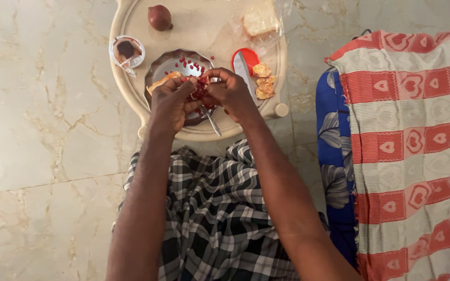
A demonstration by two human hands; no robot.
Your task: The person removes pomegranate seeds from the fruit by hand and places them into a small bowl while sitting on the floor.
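My left hand (170, 100) and my right hand (230, 91) both grip a broken piece of pomegranate (200, 88) with red seeds, held over a steel plate (165, 66). Loose red seeds lie scattered in the plate. A strip of peel (161, 80) rests on the plate's left side. A spoon handle (212, 122) sticks out from under my hands toward me.
The plate stands on a small round cream table (136, 101). On it are a whole pomegranate (159, 17), a small plastic cup (126, 51), a red-handled knife (244, 66), peel pieces (263, 82) and bagged bread (259, 21). A red-and-white cloth (412, 145) lies at right on marble floor.
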